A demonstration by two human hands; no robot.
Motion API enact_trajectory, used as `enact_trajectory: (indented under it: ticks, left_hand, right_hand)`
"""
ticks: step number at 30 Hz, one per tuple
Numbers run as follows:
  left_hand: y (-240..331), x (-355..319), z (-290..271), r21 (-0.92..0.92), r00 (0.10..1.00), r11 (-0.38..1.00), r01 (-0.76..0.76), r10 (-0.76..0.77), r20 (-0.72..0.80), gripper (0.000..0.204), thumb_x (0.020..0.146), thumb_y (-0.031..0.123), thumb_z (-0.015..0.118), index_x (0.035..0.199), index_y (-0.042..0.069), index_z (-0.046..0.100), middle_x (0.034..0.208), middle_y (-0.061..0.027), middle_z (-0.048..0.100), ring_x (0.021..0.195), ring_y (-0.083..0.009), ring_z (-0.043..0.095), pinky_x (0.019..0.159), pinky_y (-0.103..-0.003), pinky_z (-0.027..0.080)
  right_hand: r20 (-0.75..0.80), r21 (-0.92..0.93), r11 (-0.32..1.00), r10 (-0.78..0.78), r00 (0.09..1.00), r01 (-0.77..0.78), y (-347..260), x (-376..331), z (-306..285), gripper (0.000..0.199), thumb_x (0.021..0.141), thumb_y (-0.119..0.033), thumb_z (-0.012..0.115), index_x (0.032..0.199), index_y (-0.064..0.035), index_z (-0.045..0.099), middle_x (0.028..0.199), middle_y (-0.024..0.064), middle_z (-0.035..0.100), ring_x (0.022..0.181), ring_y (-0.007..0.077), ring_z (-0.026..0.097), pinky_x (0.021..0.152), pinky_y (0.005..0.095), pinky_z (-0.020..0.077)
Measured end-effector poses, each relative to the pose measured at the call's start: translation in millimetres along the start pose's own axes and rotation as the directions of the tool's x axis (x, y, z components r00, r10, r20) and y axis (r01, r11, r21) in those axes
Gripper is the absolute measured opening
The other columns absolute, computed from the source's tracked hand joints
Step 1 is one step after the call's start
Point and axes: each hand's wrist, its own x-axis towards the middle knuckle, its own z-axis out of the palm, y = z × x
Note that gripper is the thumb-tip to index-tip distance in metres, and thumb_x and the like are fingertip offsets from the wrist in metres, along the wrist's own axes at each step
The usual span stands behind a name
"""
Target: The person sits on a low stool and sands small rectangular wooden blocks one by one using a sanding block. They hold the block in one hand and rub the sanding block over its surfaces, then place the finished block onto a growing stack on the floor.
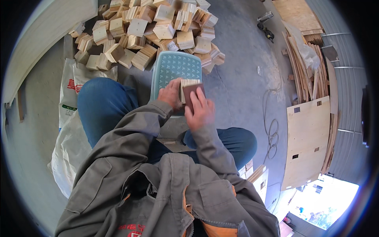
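Above a light-blue plastic stool (176, 64) with a studded top, my left hand (170, 94) grips a plywood block (188, 83) by its left side. Its layered edge faces up and away from me. A flat reddish-brown piece (188, 94) lies against the block's right side; whether it is a separate sheet or the block's own face, I cannot tell. My right hand (200, 109) holds this brown piece, fingers laid over it and thumb at its near edge. The right hand is slightly blurred.
A heap of plywood blocks (138, 27) lies on the floor beyond the stool. White plastic sacks (67, 130) are by my left knee. To the right are a looped cable (272, 132), a power tool (266, 31), leaning boards (308, 138) and stacked wood strips (306, 67).
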Motion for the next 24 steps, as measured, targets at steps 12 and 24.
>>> enact_trajectory:
  ticks: [12, 24]
  left_hand:
    - [6, -3, -3, -0.029, 0.999, 0.999, 0.032, -0.032, 0.01, 0.094, 0.073, 0.038, 0.09, 0.152, 0.02, 0.043, 0.149, -0.0114, 0.055, 0.139, -0.0334, 0.054, 0.108, -0.052, 0.043]
    - [14, -3, -10, 0.033, 0.999, 0.999, 0.01, -0.012, 0.051, 0.102, 0.067, 0.036, 0.093, 0.153, 0.019, 0.041, 0.148, -0.0104, 0.056, 0.137, -0.0338, 0.057, 0.106, -0.053, 0.046]
  right_hand:
    - [-0.048, 0.028, 0.999, 0.027, 0.998, -0.026, 7, 22, 6, 0.06, 0.083, -0.016, 0.078, 0.142, -0.0103, 0.067, 0.155, 0.0122, 0.058, 0.119, 0.04, 0.06, 0.107, 0.0503, 0.0484]
    - [-0.062, -0.019, 0.996, 0.086, 0.994, -0.088, 35, 47, 20, 0.059, 0.085, -0.021, 0.078, 0.142, -0.0107, 0.067, 0.157, 0.0125, 0.056, 0.12, 0.0385, 0.06, 0.108, 0.0501, 0.0476]
